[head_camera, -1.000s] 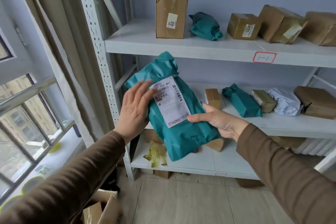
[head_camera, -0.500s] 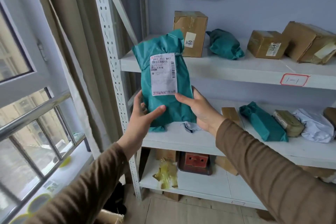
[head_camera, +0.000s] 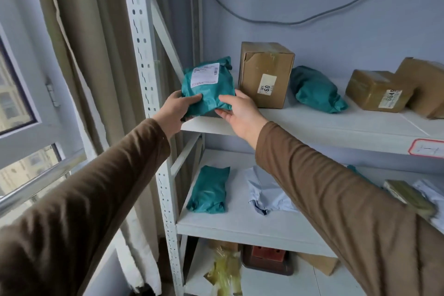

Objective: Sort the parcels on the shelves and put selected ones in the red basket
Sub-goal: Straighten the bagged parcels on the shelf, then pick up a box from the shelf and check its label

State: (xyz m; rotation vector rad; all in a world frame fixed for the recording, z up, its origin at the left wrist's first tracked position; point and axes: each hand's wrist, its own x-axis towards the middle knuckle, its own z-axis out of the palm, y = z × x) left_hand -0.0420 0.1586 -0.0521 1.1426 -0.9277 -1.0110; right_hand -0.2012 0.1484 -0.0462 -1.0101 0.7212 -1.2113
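A teal soft parcel (head_camera: 208,86) with a white label lies at the left end of the top shelf (head_camera: 312,127), just left of a tall brown box (head_camera: 265,74). My left hand (head_camera: 176,109) grips its lower left corner, thumb on top. My right hand (head_camera: 236,109) holds its lower right edge, thumb over the wrap and fingers beneath. No red basket is in view.
The top shelf also carries another teal parcel (head_camera: 316,90) and brown boxes (head_camera: 377,91). On the middle shelf lie a teal parcel (head_camera: 209,190), a pale plastic bag (head_camera: 266,192) and a small box (head_camera: 408,196). A white shelf post (head_camera: 146,79), curtain and window stand on the left.
Both hands have carried the teal parcel up from in front of the shelves and laid it flat on the top shelf's left end. The view has tilted upward.
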